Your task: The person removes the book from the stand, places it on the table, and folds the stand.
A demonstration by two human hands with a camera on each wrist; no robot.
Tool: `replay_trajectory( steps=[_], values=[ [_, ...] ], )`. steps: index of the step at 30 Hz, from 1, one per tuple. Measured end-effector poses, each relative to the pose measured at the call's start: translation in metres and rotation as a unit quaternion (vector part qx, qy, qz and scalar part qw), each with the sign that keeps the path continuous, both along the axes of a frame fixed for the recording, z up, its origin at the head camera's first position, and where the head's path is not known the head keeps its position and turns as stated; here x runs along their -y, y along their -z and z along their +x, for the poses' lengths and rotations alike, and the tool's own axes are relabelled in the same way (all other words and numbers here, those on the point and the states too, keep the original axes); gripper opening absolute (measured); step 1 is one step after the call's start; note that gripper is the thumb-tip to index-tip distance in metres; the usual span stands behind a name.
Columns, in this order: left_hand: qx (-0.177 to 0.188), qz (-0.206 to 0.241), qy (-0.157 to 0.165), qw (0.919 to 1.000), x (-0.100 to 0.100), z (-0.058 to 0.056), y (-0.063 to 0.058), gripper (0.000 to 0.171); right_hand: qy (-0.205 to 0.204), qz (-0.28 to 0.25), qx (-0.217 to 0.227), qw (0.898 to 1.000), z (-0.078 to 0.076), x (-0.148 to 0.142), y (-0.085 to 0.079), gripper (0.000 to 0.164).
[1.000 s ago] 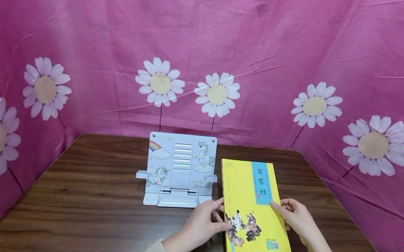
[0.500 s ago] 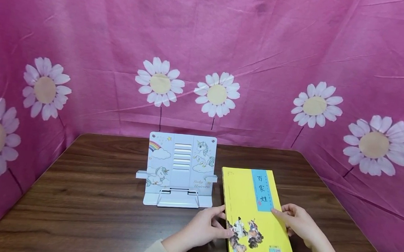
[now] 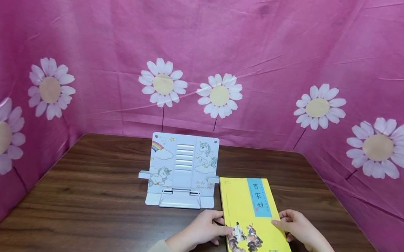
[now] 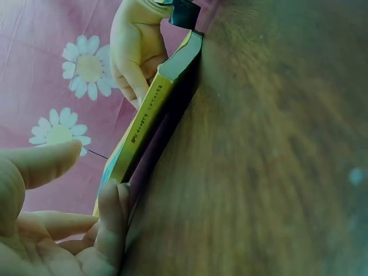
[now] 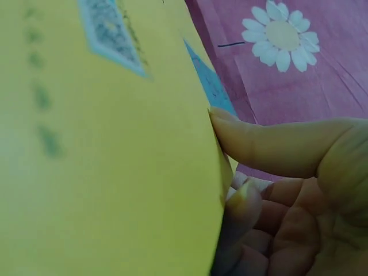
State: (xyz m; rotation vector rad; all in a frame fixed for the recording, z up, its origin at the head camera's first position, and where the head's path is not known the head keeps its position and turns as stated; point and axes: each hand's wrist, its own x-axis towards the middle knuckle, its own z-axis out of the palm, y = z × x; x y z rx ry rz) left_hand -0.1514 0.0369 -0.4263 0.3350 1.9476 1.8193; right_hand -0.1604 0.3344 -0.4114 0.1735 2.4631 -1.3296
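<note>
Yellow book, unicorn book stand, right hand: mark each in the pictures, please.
yellow book point(image 3: 252, 220), head view, middle of the front cover.
unicorn book stand point(image 3: 184, 165), head view, slotted centre of the back panel.
right hand point(image 3: 297, 228), head view, back of the hand.

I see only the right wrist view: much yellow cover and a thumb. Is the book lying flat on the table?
Observer: No. In the left wrist view the yellow book is lifted off the table; a dark gap shows beneath it.
Operator: Does the other hand hold it also?
Observer: Yes, the left hand grips the spine edge, the right hand the opposite edge.
Operator: What stands near the book?
Observer: A white unicorn book stand, upright, just left of the book.
</note>
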Motion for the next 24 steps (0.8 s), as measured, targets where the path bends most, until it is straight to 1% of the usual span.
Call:
replay_trajectory(
  steps=[3, 9, 13, 16, 20, 24],
  values=[
    [0.005, 0.008, -0.002, 0.9999, -0.0011, 0.0002, 0.001, 0.033, 0.001, 0.007, 0.002, 1.0, -0.0002, 0.0003, 0.0007, 0.052],
    [-0.005, -0.009, 0.009, 0.9999, -0.0001, -0.0007, 0.0018, 0.04, -0.001, 0.011, 0.0, 1.0, 0.0009, 0.0009, 0.0004, 0.047],
    [-0.011, -0.024, 0.022, 0.9994, 0.0002, -0.0018, -0.0002, 0.036, -0.006, 0.014, 0.0, 1.0, 0.0012, 0.0, -0.0003, 0.044],
    [-0.022, -0.036, 0.03, 0.9986, 0.0006, -0.0017, -0.0021, 0.03, 0.001, 0.018, 0.007, 1.0, 0.0014, -0.0004, -0.0007, 0.044],
    [-0.042, -0.049, 0.039, 0.9971, 0.0005, -0.0028, -0.0023, 0.026, 0.013, 0.019, 0.019, 1.0, 0.0018, -0.0012, -0.0006, 0.047],
    [-0.059, -0.06, 0.049, 0.9952, 0.0, -0.0054, -0.0005, 0.022, -0.005, 0.018, 0.022, 1.0, 0.0028, -0.0044, -0.0022, 0.051]
  ],
)
